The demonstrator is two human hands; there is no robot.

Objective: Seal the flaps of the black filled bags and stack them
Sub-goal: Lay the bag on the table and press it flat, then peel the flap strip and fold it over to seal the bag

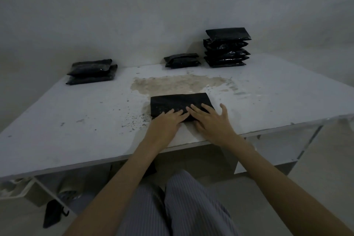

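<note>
A dim room with a bare wall, and a scuffed white tabletop [76, 120] stained at its middle; near its front edge lies a black bag [178, 102], with the left hand [166, 122] and right hand [212, 120] side by side, fingers straight, flat on its near edge. To seal well, I judge, press evenly outward along the flap; beyond wait the left pile [92, 72], a low pile [182, 60] and the tall stack [227, 47].

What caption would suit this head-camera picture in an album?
Both hands, left hand and right hand, press flat on a black filled bag at the white table, with stacks behind.
</note>
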